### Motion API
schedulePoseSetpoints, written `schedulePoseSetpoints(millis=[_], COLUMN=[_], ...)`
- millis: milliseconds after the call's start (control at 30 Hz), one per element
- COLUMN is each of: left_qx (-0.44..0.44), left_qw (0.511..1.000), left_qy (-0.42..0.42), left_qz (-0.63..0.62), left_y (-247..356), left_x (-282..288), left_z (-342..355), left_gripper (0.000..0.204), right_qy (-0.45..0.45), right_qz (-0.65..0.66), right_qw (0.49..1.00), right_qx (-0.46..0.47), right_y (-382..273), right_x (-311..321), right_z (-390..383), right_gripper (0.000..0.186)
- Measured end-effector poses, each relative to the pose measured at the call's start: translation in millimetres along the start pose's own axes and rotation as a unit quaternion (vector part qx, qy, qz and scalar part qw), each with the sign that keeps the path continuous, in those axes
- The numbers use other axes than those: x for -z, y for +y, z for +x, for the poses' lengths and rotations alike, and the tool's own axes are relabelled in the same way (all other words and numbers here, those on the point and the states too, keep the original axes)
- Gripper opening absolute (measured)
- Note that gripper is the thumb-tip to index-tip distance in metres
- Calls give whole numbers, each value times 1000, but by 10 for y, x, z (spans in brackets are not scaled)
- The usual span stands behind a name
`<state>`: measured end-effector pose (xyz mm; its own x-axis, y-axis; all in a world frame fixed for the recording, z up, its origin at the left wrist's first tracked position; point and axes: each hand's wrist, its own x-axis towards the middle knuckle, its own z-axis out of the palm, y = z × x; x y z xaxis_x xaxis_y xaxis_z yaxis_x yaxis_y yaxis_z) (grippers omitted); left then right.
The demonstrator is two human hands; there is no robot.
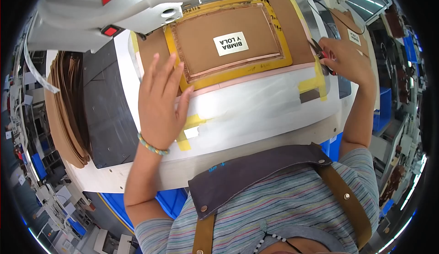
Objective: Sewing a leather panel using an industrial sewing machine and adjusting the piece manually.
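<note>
A yellow rectangular frame [286, 48] lies over a brown leather-like panel [292, 23], with a white printed label [230, 43] inside its opening. Spread over the frame's lower left corner is my left hand [160, 98], fingers apart and nothing in its grasp. It wears a beaded bracelet. My right hand [343, 60] is at the panel's right edge, its fingers closed around red-and-black-handled scissors [323, 55]. The scissors' dark blades point up and left, beside the panel. Beneath the panel is a white sheet [256, 112] with yellow tape strips [311, 86].
A large white machine [132, 7] with a red switch [110, 30] overhangs the table's back left. At the left stand a dark board [112, 103] and a stack of brown panels [68, 108]. Another labelled brown panel [350, 25] and a cable [340, 18] lie at the far right.
</note>
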<state>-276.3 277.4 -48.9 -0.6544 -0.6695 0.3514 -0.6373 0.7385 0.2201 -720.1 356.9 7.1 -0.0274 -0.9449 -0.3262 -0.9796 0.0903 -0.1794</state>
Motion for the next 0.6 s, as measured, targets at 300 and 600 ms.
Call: schedulePoseSetpoints(millis=[300,600], left_qx=[-44,-45], left_qw=[986,987], left_qy=[-115,-94], left_qz=[-112,-121], left_y=[-414,-417], left_x=[-59,-91], left_z=[138,140], left_gripper=[70,71], right_qy=[38,-1], right_qz=[327,39], right_qw=[926,938], right_qx=[187,343], right_y=[-629,-1905], right_x=[189,-256], right_z=[374,1025], right_gripper=[27,40])
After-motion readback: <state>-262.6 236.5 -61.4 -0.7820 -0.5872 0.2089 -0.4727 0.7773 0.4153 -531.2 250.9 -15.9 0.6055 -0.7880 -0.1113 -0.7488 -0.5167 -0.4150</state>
